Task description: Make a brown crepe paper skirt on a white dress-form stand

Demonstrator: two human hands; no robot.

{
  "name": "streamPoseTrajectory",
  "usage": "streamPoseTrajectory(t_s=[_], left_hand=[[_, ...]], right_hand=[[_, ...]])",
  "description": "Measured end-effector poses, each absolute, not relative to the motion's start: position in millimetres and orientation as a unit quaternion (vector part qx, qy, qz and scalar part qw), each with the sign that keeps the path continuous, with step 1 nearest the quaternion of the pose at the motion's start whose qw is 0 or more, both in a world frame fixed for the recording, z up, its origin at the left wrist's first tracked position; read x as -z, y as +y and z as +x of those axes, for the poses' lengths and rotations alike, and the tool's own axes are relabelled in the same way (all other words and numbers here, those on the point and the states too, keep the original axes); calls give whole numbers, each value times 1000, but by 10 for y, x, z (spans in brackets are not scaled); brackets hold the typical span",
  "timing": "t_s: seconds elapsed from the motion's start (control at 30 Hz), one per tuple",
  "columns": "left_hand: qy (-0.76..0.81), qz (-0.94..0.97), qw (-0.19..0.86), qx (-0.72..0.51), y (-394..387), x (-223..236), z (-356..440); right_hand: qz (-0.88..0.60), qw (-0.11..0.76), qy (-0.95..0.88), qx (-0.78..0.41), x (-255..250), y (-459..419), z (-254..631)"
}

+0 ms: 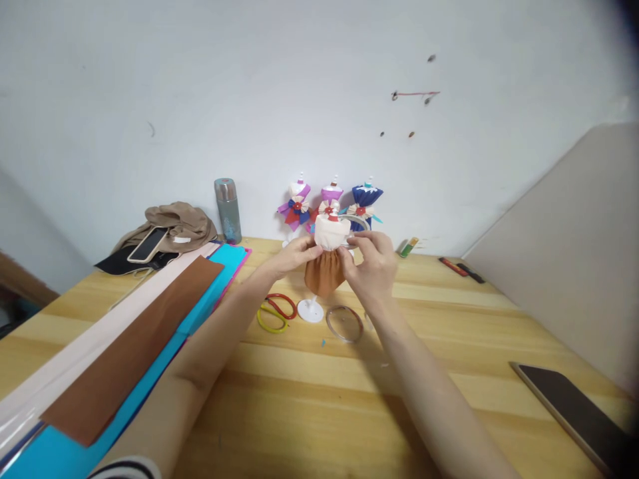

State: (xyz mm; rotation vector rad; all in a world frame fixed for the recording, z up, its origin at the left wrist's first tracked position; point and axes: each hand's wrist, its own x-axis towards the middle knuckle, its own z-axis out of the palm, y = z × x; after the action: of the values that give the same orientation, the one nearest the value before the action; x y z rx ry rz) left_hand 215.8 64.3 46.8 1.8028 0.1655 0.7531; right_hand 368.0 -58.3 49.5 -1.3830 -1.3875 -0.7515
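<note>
A miniature dress form stands upright on a round white base [310,311], wearing a cream top [331,234] and a gathered brown paper skirt [324,274]. My left hand [298,255] is closed at the left of its waist, thumb and fingers where top meets skirt. On the opposite side my right hand [373,263] pinches the same waistline. A pale ring like a roll of tape [360,219] shows just behind my right fingers; whether they touch it I cannot tell. Red-and-yellow-handled scissors [273,314] and a clear tape roll [344,324] lie by the base.
Several dressed miniature forms, one in dark blue [367,197], stand against the wall. Left are a brown paper strip [134,346], blue sheets [232,256], a flask [228,211], and a phone [148,245] on cloth. A dark tablet-like device [574,412] lies right.
</note>
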Motion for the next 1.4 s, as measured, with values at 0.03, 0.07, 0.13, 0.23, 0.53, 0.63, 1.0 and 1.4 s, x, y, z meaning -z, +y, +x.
streamPoseTrajectory(t_s=[0.03, 0.07, 0.13, 0.23, 0.53, 0.63, 1.0, 1.4], left_hand=[[72, 765, 554, -320, 626, -472, 2155], [76, 766, 550, -323, 614, -474, 2151], [88, 768, 541, -333, 601, -472, 2146], [102, 771, 521, -351, 599, -455, 2154], [88, 802, 469, -358, 456, -512, 2100], [71, 803, 484, -341, 408, -533, 2067], [35, 764, 568, -302, 423, -462, 2041], [34, 694, 654, -299, 280, -387, 1985]], right_hand=[[-572, 500, -571, 311, -500, -594, 3678], [-575, 502, -568, 309, -506, -605, 3678], [-582, 505, -561, 303, -513, -631, 3683], [-580, 504, -560, 309, -515, -677, 3694], [-570, 486, -555, 363, -520, -763, 3690], [-572, 492, -555, 350, -521, -772, 3661], [-560, 528, -574, 279, -507, -818, 3491], [-550, 547, -586, 234, -455, -916, 3445]])
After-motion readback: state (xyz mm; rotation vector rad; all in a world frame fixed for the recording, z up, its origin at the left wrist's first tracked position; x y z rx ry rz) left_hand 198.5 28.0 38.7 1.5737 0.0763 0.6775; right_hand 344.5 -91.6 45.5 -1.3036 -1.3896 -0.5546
